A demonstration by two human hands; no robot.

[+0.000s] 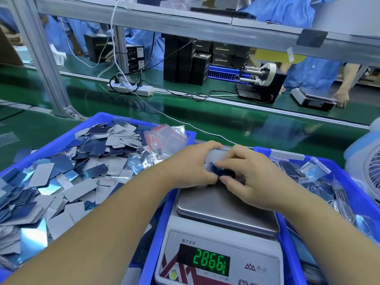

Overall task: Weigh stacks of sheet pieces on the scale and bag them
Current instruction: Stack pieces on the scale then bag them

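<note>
A white scale [218, 249] with a steel pan [222, 206] stands in front of me, its green display showing 2866 and one more unclear digit. At the pan's far edge, my left hand [193, 163] and my right hand [246, 175] grip a stack of blue and grey sheet pieces [213, 168] from both sides. Fingers hide most of the stack. A blue bin [61, 140] on the left holds several loose sheet pieces [67, 177] and a bunch of small clear zip bags [166, 136].
A second blue bin [345, 182] on the right holds filled bags [316, 173]. A white fan [368, 165] stands at the far right. Beyond lie a green conveyor belt [205, 118], a power strip [131, 89], black boxes [185, 62], another scale [312, 97] and people in blue coats.
</note>
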